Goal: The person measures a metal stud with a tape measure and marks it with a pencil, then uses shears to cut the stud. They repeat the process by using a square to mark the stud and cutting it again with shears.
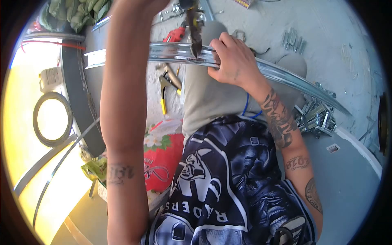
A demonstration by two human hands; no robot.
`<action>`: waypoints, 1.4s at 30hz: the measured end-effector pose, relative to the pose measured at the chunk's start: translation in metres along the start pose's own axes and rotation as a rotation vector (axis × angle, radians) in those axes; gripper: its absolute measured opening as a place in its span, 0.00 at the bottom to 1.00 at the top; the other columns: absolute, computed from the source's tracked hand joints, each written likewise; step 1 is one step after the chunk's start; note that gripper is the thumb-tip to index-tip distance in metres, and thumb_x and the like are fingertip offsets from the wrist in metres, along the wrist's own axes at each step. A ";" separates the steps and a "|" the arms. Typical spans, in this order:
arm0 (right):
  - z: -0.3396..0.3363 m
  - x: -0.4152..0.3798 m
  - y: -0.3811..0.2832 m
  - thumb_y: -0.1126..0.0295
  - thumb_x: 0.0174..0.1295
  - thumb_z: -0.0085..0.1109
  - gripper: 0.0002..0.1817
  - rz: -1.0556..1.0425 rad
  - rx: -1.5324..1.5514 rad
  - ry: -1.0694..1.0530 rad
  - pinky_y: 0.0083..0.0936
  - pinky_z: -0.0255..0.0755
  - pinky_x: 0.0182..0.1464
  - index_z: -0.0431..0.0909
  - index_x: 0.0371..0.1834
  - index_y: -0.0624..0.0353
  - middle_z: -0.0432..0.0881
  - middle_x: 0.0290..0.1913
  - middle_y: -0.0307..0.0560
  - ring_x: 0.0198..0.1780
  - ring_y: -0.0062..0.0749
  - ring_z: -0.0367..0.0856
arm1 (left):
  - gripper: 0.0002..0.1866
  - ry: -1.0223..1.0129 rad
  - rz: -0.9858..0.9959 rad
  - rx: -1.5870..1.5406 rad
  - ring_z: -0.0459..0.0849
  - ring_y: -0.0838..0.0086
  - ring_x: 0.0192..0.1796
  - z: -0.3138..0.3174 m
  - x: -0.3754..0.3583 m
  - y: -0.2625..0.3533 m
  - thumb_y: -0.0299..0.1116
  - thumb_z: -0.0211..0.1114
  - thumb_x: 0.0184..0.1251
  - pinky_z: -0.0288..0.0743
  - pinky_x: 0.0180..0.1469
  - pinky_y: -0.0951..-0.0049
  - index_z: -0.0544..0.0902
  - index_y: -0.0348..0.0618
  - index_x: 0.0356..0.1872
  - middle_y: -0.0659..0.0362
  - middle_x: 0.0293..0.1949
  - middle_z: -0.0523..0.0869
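Note:
A long, curved, shiny metal channel [167,52] lies across my knees, running from the left down to the far right. My right hand [234,59] grips it near the middle, fingers over the top and thumb on the near side. Only the lower part of my left hand [149,4] shows at the top edge; its fingers are cut off. Beside it, dark, worn pliers [195,30] with some yellow on them point downward, their tip at the channel just left of my right hand. The pliers' upper end leaves the frame next to my left hand.
Yellow-handled cutters [163,92] and a red tool [174,35] lie on the floor. Metal pieces are piled [316,116] at right, with more clips [293,40] beyond. A red floral bag [163,157] stands left of my lap. A round ring [52,119] is farther left.

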State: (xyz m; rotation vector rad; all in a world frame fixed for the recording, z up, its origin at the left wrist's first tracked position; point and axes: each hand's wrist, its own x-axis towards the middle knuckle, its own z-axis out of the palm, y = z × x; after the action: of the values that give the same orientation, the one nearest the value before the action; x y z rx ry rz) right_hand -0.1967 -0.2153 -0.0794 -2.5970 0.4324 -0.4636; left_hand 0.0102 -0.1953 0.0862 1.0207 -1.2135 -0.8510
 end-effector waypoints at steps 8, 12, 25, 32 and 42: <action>-0.038 0.017 0.006 0.59 0.41 0.81 0.26 0.037 -0.001 0.023 0.40 0.79 0.35 0.75 0.39 0.55 0.81 0.30 0.45 0.33 0.47 0.86 | 0.49 0.620 0.611 0.197 0.75 0.38 0.59 -0.050 -0.142 0.123 0.55 0.59 0.41 0.63 0.68 0.32 0.73 0.20 0.60 0.32 0.52 0.77; -0.078 0.018 -0.012 0.61 0.43 0.79 0.24 0.021 -0.010 0.057 0.38 0.79 0.34 0.76 0.38 0.55 0.83 0.29 0.43 0.31 0.44 0.86 | 0.44 0.767 0.688 0.442 0.75 0.56 0.50 -0.017 -0.132 0.065 0.43 0.56 0.53 0.67 0.60 0.48 0.62 0.25 0.72 0.41 0.49 0.77; -0.148 0.026 -0.018 0.58 0.46 0.81 0.24 0.067 0.004 0.120 0.40 0.79 0.36 0.76 0.39 0.56 0.82 0.35 0.43 0.33 0.47 0.85 | 0.42 0.922 0.594 -0.189 0.76 0.59 0.54 -0.005 -0.084 -0.025 0.46 0.56 0.55 0.67 0.65 0.52 0.63 0.37 0.73 0.48 0.53 0.77; -0.168 0.071 0.006 0.53 0.44 0.83 0.44 0.182 -0.029 -0.253 0.40 0.80 0.43 0.71 0.65 0.53 0.85 0.39 0.49 0.38 0.49 0.87 | 0.37 1.148 0.326 -0.417 0.75 0.57 0.55 -0.026 -0.193 -0.075 0.53 0.58 0.63 0.68 0.66 0.43 0.64 0.50 0.71 0.48 0.53 0.73; -0.098 0.102 0.080 0.56 0.43 0.84 0.56 -0.153 0.327 -0.390 0.34 0.77 0.53 0.65 0.80 0.50 0.86 0.53 0.56 0.49 0.39 0.84 | 0.08 0.393 -0.488 -0.054 0.82 0.62 0.60 0.000 -0.274 -0.142 0.28 0.72 0.63 0.67 0.71 0.58 0.88 0.34 0.39 0.51 0.51 0.87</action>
State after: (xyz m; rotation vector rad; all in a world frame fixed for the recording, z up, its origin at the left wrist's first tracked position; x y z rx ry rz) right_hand -0.1614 -0.3588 -0.0118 -2.3306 0.0209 -0.0607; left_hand -0.0343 0.0127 -0.1372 1.3915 -0.6112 -0.9898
